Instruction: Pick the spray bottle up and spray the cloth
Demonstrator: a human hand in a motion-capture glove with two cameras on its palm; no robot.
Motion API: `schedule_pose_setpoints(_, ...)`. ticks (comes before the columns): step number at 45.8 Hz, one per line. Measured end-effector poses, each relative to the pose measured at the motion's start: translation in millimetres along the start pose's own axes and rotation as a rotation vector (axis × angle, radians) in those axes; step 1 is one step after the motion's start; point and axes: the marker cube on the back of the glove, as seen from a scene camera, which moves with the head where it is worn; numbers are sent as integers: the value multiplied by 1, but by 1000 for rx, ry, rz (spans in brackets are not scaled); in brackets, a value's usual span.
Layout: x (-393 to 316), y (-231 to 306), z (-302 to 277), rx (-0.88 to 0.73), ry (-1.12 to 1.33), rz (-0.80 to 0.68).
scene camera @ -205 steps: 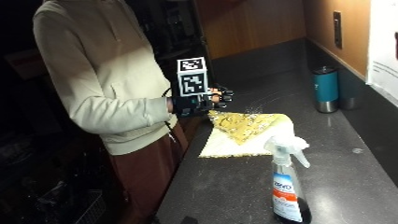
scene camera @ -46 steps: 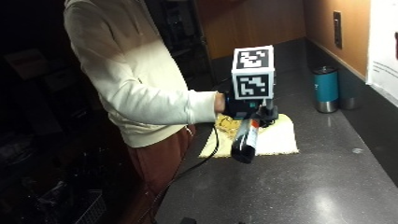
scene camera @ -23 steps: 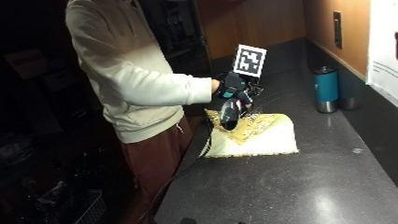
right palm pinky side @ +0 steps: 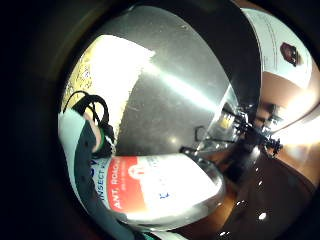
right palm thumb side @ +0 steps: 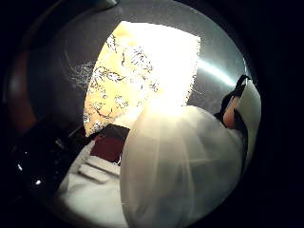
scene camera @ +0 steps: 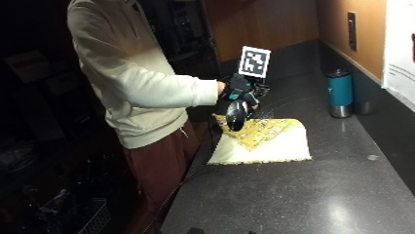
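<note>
Gripping the spray bottle, gloved right hand with fingers curled round it, bottle held tilted above the yellow patterned cloth, cloth spread flat on the dark counter.

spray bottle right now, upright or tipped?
Tipped. In the outside view the right hand holds the spray bottle slanted, base hanging down over the cloth.

One person, one gloved hand, one bottle, one cloth, one tumbler, all at one counter.
</note>
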Motion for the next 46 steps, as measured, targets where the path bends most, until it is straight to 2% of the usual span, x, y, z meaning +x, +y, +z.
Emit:
schedule_pose_setpoints(5,1,0,3,6,-24,9)
schedule_pose_setpoints(10,-2,2,-8,70,-177,-13)
schedule_pose_setpoints(18,-16,3,-61,349,-611,3)
schedule_pose_setpoints(24,-53,-6,-99,569,-995,-51)
schedule_pose_setpoints(32,-105,-29,-128,782,-1407,-99)
schedule_pose_setpoints(36,-130,-34,-130,804,-1553,-172)
schedule_pose_setpoints(40,-153,-69,-138,921,-1627,-53)
schedule_pose_setpoints(46,-203,-96,-126,818,-1619,-132)
